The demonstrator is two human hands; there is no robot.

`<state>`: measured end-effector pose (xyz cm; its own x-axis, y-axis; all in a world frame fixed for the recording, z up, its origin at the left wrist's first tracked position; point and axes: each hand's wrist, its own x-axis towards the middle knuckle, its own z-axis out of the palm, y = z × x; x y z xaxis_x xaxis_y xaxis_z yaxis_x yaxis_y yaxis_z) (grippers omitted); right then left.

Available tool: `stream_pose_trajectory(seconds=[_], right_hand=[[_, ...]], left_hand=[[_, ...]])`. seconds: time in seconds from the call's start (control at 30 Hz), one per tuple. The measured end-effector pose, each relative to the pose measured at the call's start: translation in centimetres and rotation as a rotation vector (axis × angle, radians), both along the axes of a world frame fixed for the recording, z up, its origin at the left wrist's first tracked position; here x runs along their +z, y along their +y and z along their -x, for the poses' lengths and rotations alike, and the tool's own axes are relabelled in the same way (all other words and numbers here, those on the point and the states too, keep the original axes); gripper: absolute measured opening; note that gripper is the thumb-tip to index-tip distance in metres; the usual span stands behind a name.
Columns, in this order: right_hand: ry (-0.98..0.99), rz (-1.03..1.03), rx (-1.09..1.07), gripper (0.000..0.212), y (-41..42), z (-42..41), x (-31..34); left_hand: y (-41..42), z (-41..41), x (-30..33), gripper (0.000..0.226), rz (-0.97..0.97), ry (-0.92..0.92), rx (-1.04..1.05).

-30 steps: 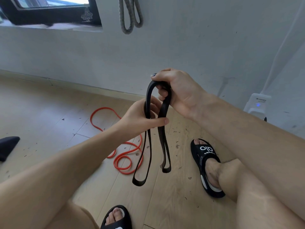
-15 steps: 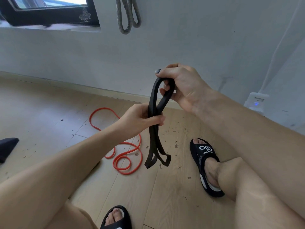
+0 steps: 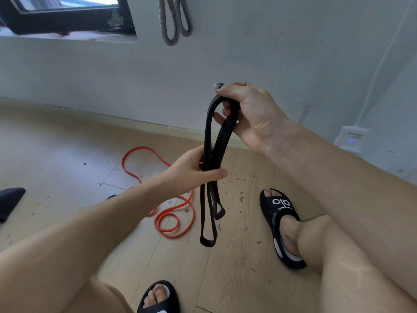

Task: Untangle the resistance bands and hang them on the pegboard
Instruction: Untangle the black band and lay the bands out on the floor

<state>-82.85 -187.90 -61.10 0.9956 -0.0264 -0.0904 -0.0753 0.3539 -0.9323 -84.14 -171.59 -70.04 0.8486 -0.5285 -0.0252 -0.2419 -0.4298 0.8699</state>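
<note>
So, counting from the black band as my landmark:

Black band (image 3: 208, 141): one, folded into several strands; I count two loop ends hanging below my left hand, above the floor, and one loop end at the top.

Right hand (image 3: 252, 114): one, at the top of the black band, fingers curled round its upper loop and gripping it, thumb over the bend.

Left hand (image 3: 191, 170): one, lower on the black band at about mid-length, fingers wrapped round the gathered strands, thumb laid across their front.

Orange band (image 3: 171, 208): one, lying in loose coils on the floor (image 3: 56, 154) just left of and behind the black band, apart from it; my left forearm covers part of it.

Grey bands (image 3: 174, 23): two loops hanging on the wall (image 3: 270, 53), high above the black band; what holds them is cut off by the top edge.

Sandals: two, black; one (image 3: 279, 224) right of the black band's hanging ends, the other (image 3: 158, 299) below them at the bottom edge.

White device (image 3: 352, 137): one, far right of the black band against the wall, with a small blue light.

Dark object (image 3: 10, 199): one, far left at the edge; I cannot tell what it is.
</note>
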Motion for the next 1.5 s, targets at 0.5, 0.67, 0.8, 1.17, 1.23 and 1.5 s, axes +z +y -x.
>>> stream_pose_trajectory(seconds=[0.5, 0.67, 0.8, 1.17, 1.23, 1.5], right_hand=[[0.042, 0.019, -0.162, 0.02, -3.0, -1.6, -0.9], [0.101, 0.043, -0.184, 0.009, -4.0, -2.3, -1.8], [0.209, 0.119, -0.151, 0.009, -4.5, -2.7, -2.5], [-0.299, 1.079, 0.459, 0.027, 0.0, 0.5, -3.4], [-0.246, 1.14, 0.616, 0.033, 0.8, 1.3, -4.5], [-0.337, 1.266, 0.589, 0.037, 0.6, 0.5, -4.9]], left_hand=[[0.4, -0.3, 0.3, 0.008, -0.064, 0.018, -0.033], [0.9, -0.7, 0.9, 0.009, -0.152, -0.007, -0.046], [1.1, -0.9, 1.8, 0.016, -0.191, -0.005, -0.045], [0.8, -0.6, 2.6, 0.018, -0.299, -0.076, -0.109], [1.1, -0.3, 2.8, 0.023, -0.289, -0.051, -0.137], [4.2, -0.7, 3.0, 0.008, -0.293, -0.015, -0.111]])
